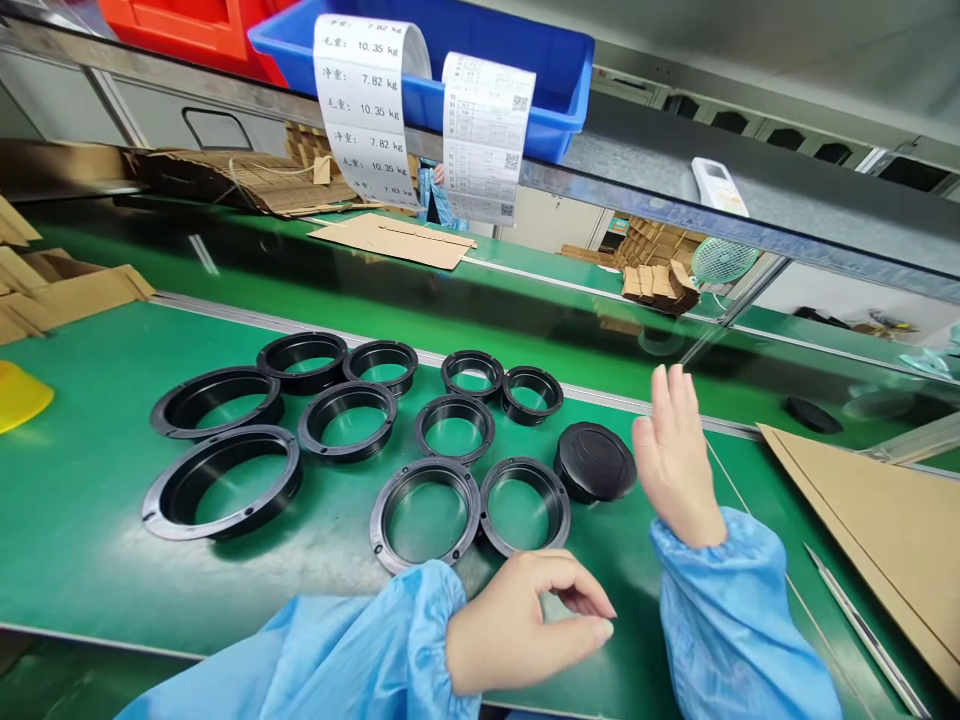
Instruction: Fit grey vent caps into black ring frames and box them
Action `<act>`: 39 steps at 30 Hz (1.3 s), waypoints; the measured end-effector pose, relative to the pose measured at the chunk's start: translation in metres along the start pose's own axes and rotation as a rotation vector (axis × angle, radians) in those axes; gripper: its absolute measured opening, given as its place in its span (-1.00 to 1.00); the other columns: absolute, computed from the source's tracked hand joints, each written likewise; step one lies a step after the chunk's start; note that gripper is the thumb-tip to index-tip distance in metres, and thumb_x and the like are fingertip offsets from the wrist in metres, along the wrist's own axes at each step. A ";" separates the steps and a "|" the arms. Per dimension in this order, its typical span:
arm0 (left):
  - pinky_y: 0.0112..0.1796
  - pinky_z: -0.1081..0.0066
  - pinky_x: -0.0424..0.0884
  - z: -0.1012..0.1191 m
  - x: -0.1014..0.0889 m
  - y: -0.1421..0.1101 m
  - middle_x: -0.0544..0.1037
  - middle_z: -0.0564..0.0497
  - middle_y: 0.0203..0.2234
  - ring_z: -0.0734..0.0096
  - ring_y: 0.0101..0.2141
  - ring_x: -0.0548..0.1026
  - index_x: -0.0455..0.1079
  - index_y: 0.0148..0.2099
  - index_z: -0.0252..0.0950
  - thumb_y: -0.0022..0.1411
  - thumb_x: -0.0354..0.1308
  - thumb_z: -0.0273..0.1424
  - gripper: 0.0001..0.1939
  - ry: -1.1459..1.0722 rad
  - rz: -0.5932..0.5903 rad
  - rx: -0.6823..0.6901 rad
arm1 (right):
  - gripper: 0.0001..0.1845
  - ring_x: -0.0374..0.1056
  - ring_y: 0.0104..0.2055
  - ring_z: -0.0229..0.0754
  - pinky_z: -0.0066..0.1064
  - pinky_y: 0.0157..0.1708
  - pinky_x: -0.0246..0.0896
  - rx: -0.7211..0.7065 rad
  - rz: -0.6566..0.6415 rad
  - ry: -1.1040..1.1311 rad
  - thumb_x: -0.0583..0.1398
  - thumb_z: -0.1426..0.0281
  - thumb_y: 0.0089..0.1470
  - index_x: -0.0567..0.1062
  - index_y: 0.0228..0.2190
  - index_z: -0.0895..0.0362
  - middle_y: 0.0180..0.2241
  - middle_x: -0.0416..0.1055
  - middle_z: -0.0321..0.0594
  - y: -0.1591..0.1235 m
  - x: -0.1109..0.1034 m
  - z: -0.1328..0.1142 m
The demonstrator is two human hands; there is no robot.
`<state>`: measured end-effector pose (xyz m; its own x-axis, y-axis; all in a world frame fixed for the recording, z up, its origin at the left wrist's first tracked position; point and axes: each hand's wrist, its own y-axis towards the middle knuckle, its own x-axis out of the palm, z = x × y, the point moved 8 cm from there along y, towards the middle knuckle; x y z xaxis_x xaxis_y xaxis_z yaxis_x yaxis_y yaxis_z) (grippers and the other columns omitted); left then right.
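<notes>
My left hand (529,620) hovers at the near side of the green table (330,550), fingers loosely curved and the thumb below them, with nothing held. Just beyond it stand two black flanged rings, a larger ring (379,508) and a smaller ring (564,520). My right hand (675,460) is raised with its fingers straight and its palm flat, holding nothing. Left of it lies a round black cap (595,461) with a closed top. Several more black rings (223,482) of different sizes spread to the left in loose rows. Blue sleeves cover both forearms.
Above the table runs a shelf (637,150) with a blue bin (574,95), a red bin (187,35) and hanging printed label strips (367,110). Cardboard (885,530) and long tweezers (862,620) lie at right. A yellow object (22,395) is at far left.
</notes>
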<state>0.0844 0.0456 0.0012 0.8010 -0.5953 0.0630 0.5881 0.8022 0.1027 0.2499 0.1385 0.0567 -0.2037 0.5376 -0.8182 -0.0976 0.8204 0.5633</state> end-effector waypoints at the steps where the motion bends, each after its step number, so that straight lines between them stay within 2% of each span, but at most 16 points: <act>1: -0.18 0.36 0.44 0.001 0.000 0.000 0.60 -0.11 -0.36 0.31 -0.30 0.52 0.62 -0.26 -0.37 0.07 0.31 -0.43 -0.83 -0.002 0.000 0.008 | -0.31 -0.24 0.47 0.09 0.09 0.36 -0.12 -0.010 -0.060 -0.013 -0.15 0.17 0.40 -0.05 0.42 0.21 0.44 -0.12 0.03 0.000 0.010 -0.003; 4: -0.20 0.37 0.45 0.002 -0.001 0.000 0.60 -0.11 -0.37 0.32 -0.32 0.52 0.61 -0.26 -0.38 0.08 0.30 -0.45 -0.85 0.008 0.014 0.036 | -0.34 -0.04 0.43 0.07 0.08 0.33 -0.04 -0.034 -0.359 -0.054 -0.15 0.15 0.39 0.12 0.37 0.20 0.39 0.06 0.02 -0.014 0.058 -0.008; 6: -0.23 0.38 0.46 0.002 -0.001 0.000 0.60 -0.11 -0.37 0.33 -0.34 0.52 0.61 -0.27 -0.38 0.08 0.29 -0.47 -0.86 0.027 0.023 0.061 | -0.33 -0.05 0.43 0.05 0.07 0.34 -0.06 -0.016 -0.418 -0.034 -0.16 0.11 0.39 0.15 0.36 0.18 0.40 0.02 -0.01 -0.023 0.076 -0.002; 9: -0.25 0.41 0.46 0.005 -0.002 0.000 0.60 -0.11 -0.37 0.36 -0.35 0.53 0.61 -0.27 -0.38 0.10 0.27 -0.50 -0.87 0.064 0.052 0.104 | -0.23 -0.02 0.42 0.08 0.02 0.31 0.00 0.097 -0.294 0.094 -0.13 -0.02 0.33 0.23 0.32 0.21 0.38 0.07 0.06 -0.026 0.072 0.024; 12: -0.24 0.42 0.45 0.014 -0.004 -0.001 0.61 -0.10 -0.39 0.36 -0.35 0.54 0.60 -0.27 -0.38 0.15 0.24 -0.50 -0.88 0.133 0.085 0.210 | -0.20 0.36 0.14 0.15 -0.04 0.10 0.27 0.333 -0.212 0.232 -0.03 -0.16 0.19 0.51 0.05 0.23 0.09 0.43 0.17 -0.034 0.064 0.064; 13: -0.22 0.41 0.45 0.018 -0.004 -0.002 0.62 -0.11 -0.39 0.34 -0.33 0.54 0.60 -0.27 -0.38 0.18 0.24 -0.50 -0.89 0.166 0.094 0.256 | -0.23 0.45 -0.02 0.14 -0.06 -0.03 0.33 0.402 -0.237 0.282 0.01 -0.20 0.14 0.58 -0.11 0.20 -0.07 0.53 0.11 -0.038 0.066 0.073; 15: -0.19 0.37 0.44 0.026 -0.005 -0.004 0.63 -0.12 -0.38 0.32 -0.30 0.54 0.59 -0.26 -0.38 0.24 0.21 -0.48 -0.87 0.236 0.105 0.343 | -0.31 0.46 -0.29 0.05 -0.15 -0.26 0.34 0.503 -0.291 0.394 0.05 -0.25 0.06 0.56 -0.40 0.12 -0.37 0.54 -0.07 -0.046 0.072 0.084; 18: -0.13 0.30 0.44 0.036 -0.007 -0.007 0.65 -0.12 -0.33 0.29 -0.27 0.54 0.59 -0.21 -0.35 0.30 0.17 -0.46 -0.85 0.316 0.117 0.434 | -0.34 0.35 -0.46 -0.07 -0.27 -0.44 0.21 0.611 -0.177 0.519 0.11 -0.27 0.01 0.44 -0.52 0.08 -0.56 0.43 -0.23 -0.053 0.066 0.092; 21: -0.10 0.30 0.45 0.043 -0.020 -0.006 0.64 -0.08 -0.29 0.30 -0.21 0.55 0.58 -0.17 -0.30 0.30 0.18 -0.46 -0.86 0.354 0.204 0.445 | -0.41 0.38 -0.40 -0.06 -0.26 -0.37 0.24 0.593 -0.018 0.573 0.18 -0.21 0.03 0.44 -0.44 0.10 -0.49 0.49 -0.20 -0.052 0.047 0.086; 24: -0.01 0.31 0.45 0.045 -0.040 -0.003 0.59 -0.06 -0.15 0.31 -0.10 0.54 0.54 -0.07 -0.24 0.29 0.19 -0.46 -0.82 0.331 0.355 0.362 | -0.49 0.47 -0.20 0.02 -0.15 -0.16 0.34 0.534 0.105 0.707 0.23 -0.12 0.08 0.46 -0.31 0.10 -0.24 0.57 -0.08 -0.049 0.025 0.069; 26: 0.09 0.26 0.42 0.043 -0.051 -0.001 0.50 -0.08 0.03 0.27 0.02 0.49 0.44 0.08 -0.20 0.29 0.21 -0.43 -0.69 0.267 0.438 0.300 | -0.54 0.49 -0.11 0.03 -0.12 -0.09 0.38 0.483 0.161 0.865 0.25 -0.06 0.11 0.45 -0.27 0.09 -0.14 0.57 -0.04 -0.048 0.012 0.053; 29: 0.23 0.19 0.32 0.036 -0.056 0.005 0.29 -0.09 0.25 0.19 0.24 0.30 0.23 0.27 -0.14 0.28 0.24 -0.35 -0.46 0.193 0.495 0.236 | -0.62 0.49 -0.08 -0.01 -0.14 -0.08 0.42 0.414 0.169 1.025 0.27 0.03 0.16 0.46 -0.24 0.08 -0.11 0.56 -0.05 -0.049 -0.001 0.027; 31: 0.28 0.15 0.24 0.030 -0.052 0.010 0.21 -0.08 0.32 0.18 0.32 0.18 0.14 0.33 -0.12 0.32 0.21 -0.26 -0.41 0.185 0.481 0.183 | -0.67 0.50 -0.10 -0.04 -0.18 -0.12 0.45 0.375 0.149 1.076 0.26 0.07 0.19 0.46 -0.23 0.08 -0.11 0.56 -0.07 -0.050 -0.006 0.014; 34: 0.32 0.14 0.18 0.022 -0.040 0.020 0.17 -0.07 0.36 0.20 0.34 0.16 0.05 0.38 -0.13 0.41 0.09 -0.17 -0.41 0.179 0.387 0.108 | -0.72 0.50 -0.12 -0.06 -0.23 -0.17 0.47 0.320 0.148 1.106 0.24 0.12 0.23 0.46 -0.25 0.08 -0.12 0.56 -0.09 -0.053 -0.011 0.001; 37: 0.36 0.14 0.11 0.018 -0.031 0.025 0.18 -0.08 0.36 0.23 0.34 0.16 0.02 0.40 -0.17 0.45 0.04 -0.21 -0.43 0.221 0.315 0.080 | -0.76 0.49 -0.08 -0.06 -0.23 -0.15 0.46 0.287 0.167 1.069 0.21 0.15 0.26 0.45 -0.23 0.06 -0.10 0.56 -0.10 -0.055 -0.014 -0.004; 39: 0.37 0.13 0.10 0.014 -0.026 0.027 0.14 -0.09 0.38 0.22 0.35 0.14 -0.04 0.42 -0.18 0.41 0.11 -0.26 -0.35 0.156 0.255 0.092 | -0.78 0.49 -0.08 -0.07 -0.23 -0.13 0.46 0.284 0.170 1.044 0.20 0.16 0.27 0.45 -0.23 0.06 -0.11 0.56 -0.10 -0.054 -0.014 -0.005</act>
<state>0.0781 0.0824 0.0166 0.9332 -0.3553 -0.0542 0.3589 0.9132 0.1932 0.2529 0.0857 0.0380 -0.9315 0.3283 -0.1567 0.2109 0.8382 0.5030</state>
